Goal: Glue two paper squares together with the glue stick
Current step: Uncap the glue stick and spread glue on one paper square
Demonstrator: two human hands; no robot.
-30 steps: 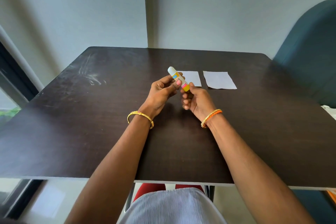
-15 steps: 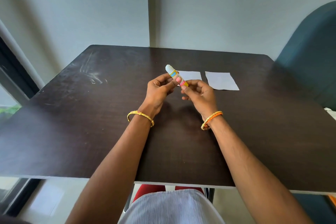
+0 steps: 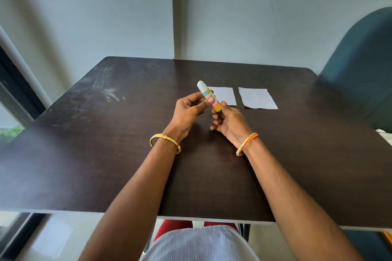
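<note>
A glue stick [image 3: 206, 93] with a white cap and a yellow base is held tilted above the dark table [image 3: 106, 144], cap pointing up and away. My left hand [image 3: 189, 110] grips its middle between thumb and fingers. My right hand [image 3: 230, 123] pinches the yellow base end with thumb and fingertips. Two white paper squares lie flat just beyond the hands: the left paper square [image 3: 226, 95], partly hidden by the glue stick, and the right paper square [image 3: 257, 98], a small gap apart.
A dark green chair back [image 3: 364, 65] stands at the table's right side. The wall runs close behind the far edge. A window frame [image 3: 12, 91] is at the left. White scuff marks [image 3: 108, 91] mark the table's left part.
The glue stick stays held in both hands at nearly the same spot. My right hand has shifted its fingers around the yellow base end.
</note>
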